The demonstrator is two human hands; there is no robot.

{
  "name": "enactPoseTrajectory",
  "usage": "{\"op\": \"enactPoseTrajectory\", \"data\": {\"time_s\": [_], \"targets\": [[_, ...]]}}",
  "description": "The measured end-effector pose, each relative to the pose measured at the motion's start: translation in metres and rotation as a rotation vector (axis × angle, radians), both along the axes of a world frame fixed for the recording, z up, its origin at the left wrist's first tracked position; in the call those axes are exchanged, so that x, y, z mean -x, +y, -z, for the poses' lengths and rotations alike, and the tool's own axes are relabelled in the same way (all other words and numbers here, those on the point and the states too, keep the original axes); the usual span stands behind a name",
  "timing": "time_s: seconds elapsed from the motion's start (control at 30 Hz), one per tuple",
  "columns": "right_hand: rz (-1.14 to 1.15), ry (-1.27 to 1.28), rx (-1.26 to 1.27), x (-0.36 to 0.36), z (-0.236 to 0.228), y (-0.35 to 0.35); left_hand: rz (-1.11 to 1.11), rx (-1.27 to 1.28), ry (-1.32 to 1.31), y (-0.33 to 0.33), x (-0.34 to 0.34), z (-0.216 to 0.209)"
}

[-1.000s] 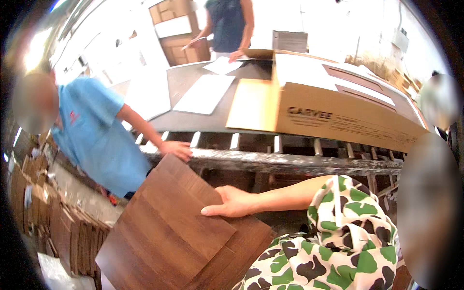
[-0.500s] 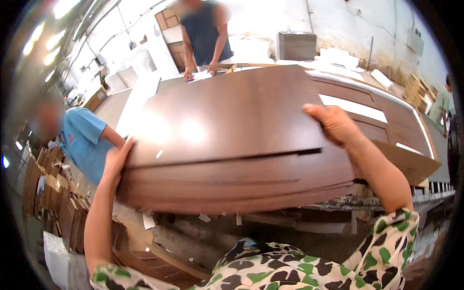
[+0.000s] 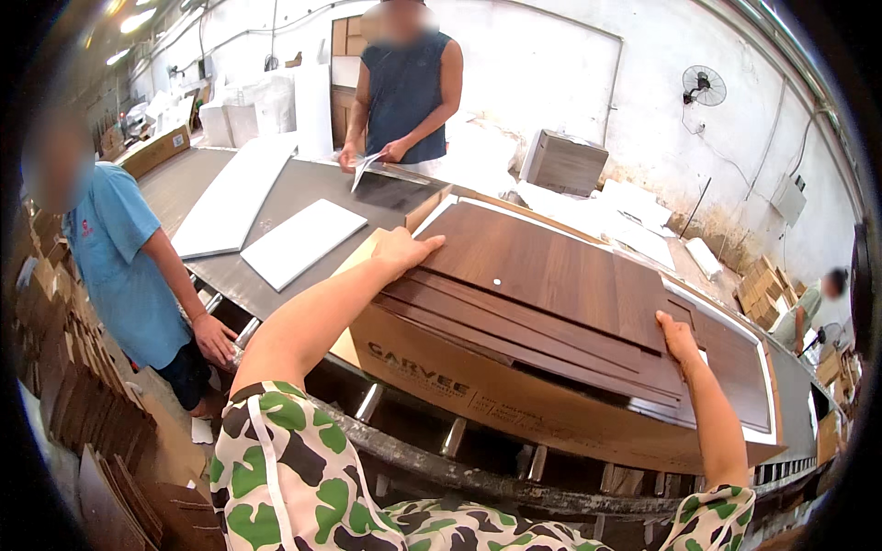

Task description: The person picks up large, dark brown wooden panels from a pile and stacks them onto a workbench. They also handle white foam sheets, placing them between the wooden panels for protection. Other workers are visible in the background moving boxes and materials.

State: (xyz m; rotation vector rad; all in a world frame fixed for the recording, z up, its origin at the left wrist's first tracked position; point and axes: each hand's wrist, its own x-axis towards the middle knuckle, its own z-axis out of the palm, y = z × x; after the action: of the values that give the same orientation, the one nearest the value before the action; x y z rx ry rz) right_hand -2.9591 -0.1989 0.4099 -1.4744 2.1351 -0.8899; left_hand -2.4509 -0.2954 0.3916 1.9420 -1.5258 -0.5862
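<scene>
A long dark brown wood panel (image 3: 551, 271) lies on top of several similar panels stacked in an open cardboard box (image 3: 478, 395) on the roller conveyor. My left hand (image 3: 402, 250) grips the panel's near left end, fingers on its top face. My right hand (image 3: 678, 336) holds its right end, thumb and fingers around the edge. Both my forearms reach out from camouflage sleeves at the bottom.
A person in a blue shirt (image 3: 119, 266) stands at left, one hand on the conveyor rail (image 3: 395, 450). Across the grey table (image 3: 303, 188), a person in a dark sleeveless top (image 3: 404, 87) handles a sheet. White foam sheets (image 3: 303, 241) lie there. Brown panel stacks (image 3: 101, 441) stand at lower left.
I picked a panel up from the stack at lower left, carried it with both hands across my view, and it now lies on the panels in the box.
</scene>
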Motion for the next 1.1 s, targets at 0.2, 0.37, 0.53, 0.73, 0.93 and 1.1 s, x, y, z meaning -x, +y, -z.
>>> {"op": "enactPoseTrajectory", "data": {"time_s": [0.2, 0.37, 0.53, 0.73, 0.93, 1.1], "targets": [[-0.142, -0.251, -0.041, -0.003, 0.040, -0.045, 0.012, -0.071, -0.134, -0.024, -0.001, 0.024], [-0.114, -0.240, -0.146, 0.007, 0.061, -0.057, 0.065, -0.224, -0.291, -0.036, 0.005, 0.030], [-0.168, -0.040, -0.218, 0.006, 0.060, -0.066, 0.106, -0.221, -0.567, -0.051, 0.008, 0.037], [-0.287, 0.459, -0.442, 0.008, 0.026, -0.088, 0.244, -0.126, -1.045, -0.052, 0.044, 0.004], [-0.244, 0.072, -0.360, 0.002, 0.019, -0.090, 0.233, -0.085, -0.681, -0.071, 0.024, 0.038], [-0.253, -0.073, -0.278, -0.002, 0.048, -0.083, 0.130, -0.301, -0.520, -0.066, 0.026, 0.022]]}}
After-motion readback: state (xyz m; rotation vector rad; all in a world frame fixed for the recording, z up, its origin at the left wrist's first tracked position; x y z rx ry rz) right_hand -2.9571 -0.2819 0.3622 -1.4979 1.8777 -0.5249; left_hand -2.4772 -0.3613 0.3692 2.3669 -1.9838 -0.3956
